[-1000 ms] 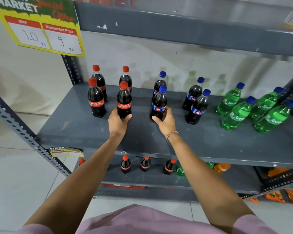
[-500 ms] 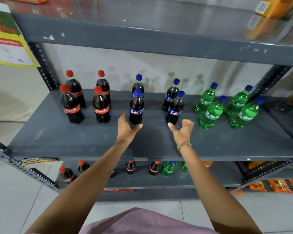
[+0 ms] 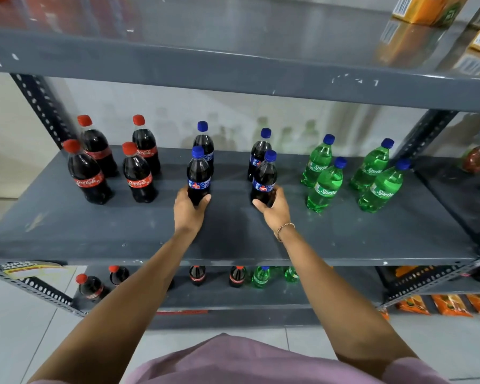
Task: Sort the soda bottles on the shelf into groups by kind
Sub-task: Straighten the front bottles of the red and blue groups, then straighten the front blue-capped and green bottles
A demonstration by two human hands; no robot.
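On the grey shelf [image 3: 122, 231] stand several red-capped Coca-Cola bottles [image 3: 88, 176] at the left, several blue-capped dark cola bottles in the middle, and several green Sprite bottles [image 3: 326, 185] at the right. My left hand [image 3: 189, 210] grips the base of the front left blue-capped cola bottle [image 3: 198, 176]. My right hand [image 3: 273, 210] grips the base of the front right blue-capped cola bottle [image 3: 264, 177]. Both bottles stand upright on the shelf. Two more blue-capped bottles [image 3: 205, 142] stand behind them.
An upper shelf [image 3: 233, 67] hangs close above the bottle caps, with orange cartons [image 3: 424, 8] on it. A lower shelf holds more cola bottles [image 3: 90, 286] and green bottles [image 3: 261, 275]. Perforated uprights [image 3: 43, 112] frame the sides. Orange packets [image 3: 452, 304] lie at the lower right.
My hands let go of a Coca-Cola bottle and a blue-capped bottle, opened, shifted right, and closed on the two front blue-capped cola bottles. The view has also swung to the right.
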